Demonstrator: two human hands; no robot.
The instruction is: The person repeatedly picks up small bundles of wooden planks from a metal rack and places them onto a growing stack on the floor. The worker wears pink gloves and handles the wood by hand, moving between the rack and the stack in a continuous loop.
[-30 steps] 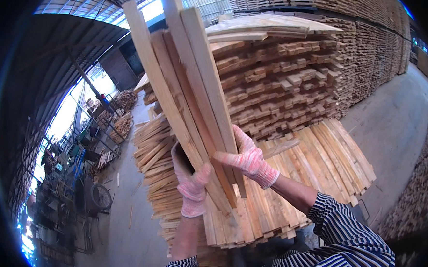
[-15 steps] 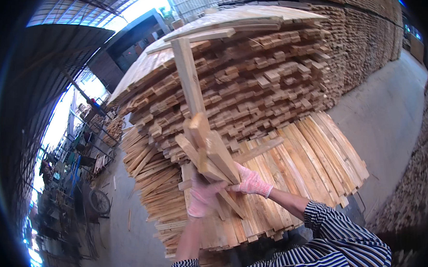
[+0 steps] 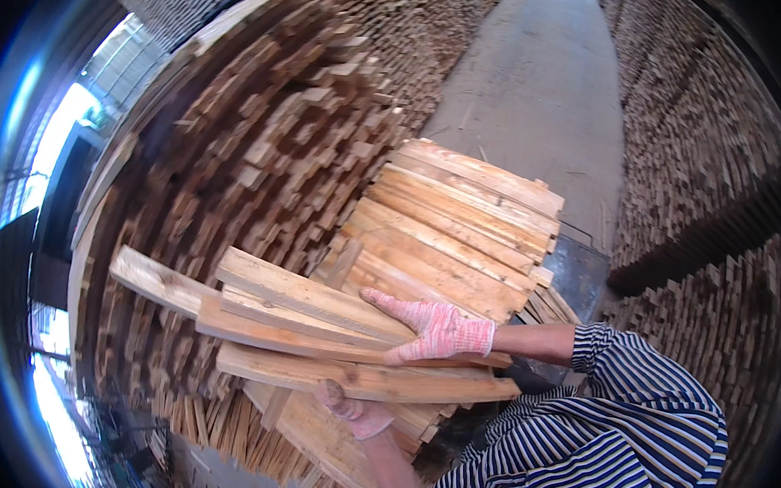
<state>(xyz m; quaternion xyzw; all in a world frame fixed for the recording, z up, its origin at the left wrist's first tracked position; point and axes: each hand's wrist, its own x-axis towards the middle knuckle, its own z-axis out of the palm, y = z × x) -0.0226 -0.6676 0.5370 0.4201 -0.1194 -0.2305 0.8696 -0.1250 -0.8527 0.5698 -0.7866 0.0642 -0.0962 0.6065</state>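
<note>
A loose bundle of several wooden boards point(image 3: 308, 306) lies slantwise across in front of me, their far ends fanned out to the left. My right hand point(image 3: 439, 328), in a pink-and-white knit glove, is closed over the bundle from above, with its thumb and fingers spread across the boards. My left hand point(image 3: 357, 412), gloved alike, is at the near edge of the lowest board point(image 3: 366, 380). Its thumb touches that edge, while its other fingers are partly hidden beneath. Under the bundle is a layer of boards laid side by side point(image 3: 448, 234).
A tall stack of sawn timber point(image 3: 236, 148) rises close on the left and beyond. Another timber wall point(image 3: 706, 128) stands to the right, across a concrete aisle point(image 3: 536, 84). Thin wooden strips point(image 3: 231, 426) stick out at the lower left. A dark metal surface point(image 3: 579, 276) shows beside the board layer.
My view has swung to the right. The boards, previously raised and crossing at steep angles, now lie closer together and lower. My right hand has shifted onto their top.
</note>
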